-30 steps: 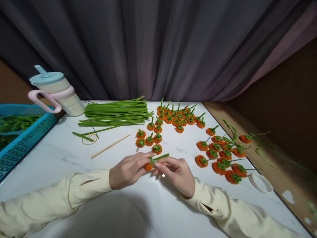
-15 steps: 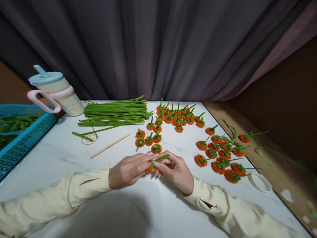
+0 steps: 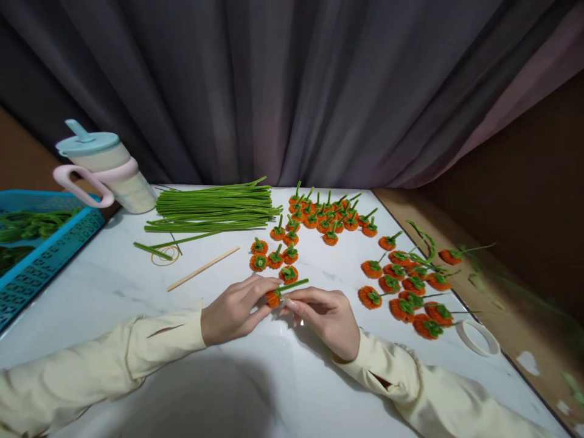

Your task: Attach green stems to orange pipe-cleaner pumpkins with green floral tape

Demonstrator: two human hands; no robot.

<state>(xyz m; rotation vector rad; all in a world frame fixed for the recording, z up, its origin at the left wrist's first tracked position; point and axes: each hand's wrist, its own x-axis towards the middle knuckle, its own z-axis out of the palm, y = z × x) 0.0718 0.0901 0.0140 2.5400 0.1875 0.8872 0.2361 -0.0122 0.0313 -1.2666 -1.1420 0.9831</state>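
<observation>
My left hand [image 3: 237, 309] is closed around the side of a small orange pipe-cleaner pumpkin [image 3: 273, 298]. Green leaves top the pumpkin, and a green stem [image 3: 294, 284] points from it to the right. Thumb and forefinger of my right hand [image 3: 326, 316] are pinched together just right of the pumpkin, below the stem. Something small and pale shows at those fingertips, too small to make out. Beyond my hands stand several finished-looking pumpkins [image 3: 288, 275] with green tops, the nearest one close to the stem.
Green pipe cleaners [image 3: 214, 204] lie in a bundle at the back, a wooden stick [image 3: 203, 268] in front of them. More pumpkins [image 3: 369, 297] with thin wire stems and a white tape roll [image 3: 478, 338] are on the right. A tumbler [image 3: 132, 191] and a blue basket [image 3: 50, 267] stand left.
The pumpkin has turned in my left hand, so more of its orange side shows. My right fingers have moved off the stem to just below it.
</observation>
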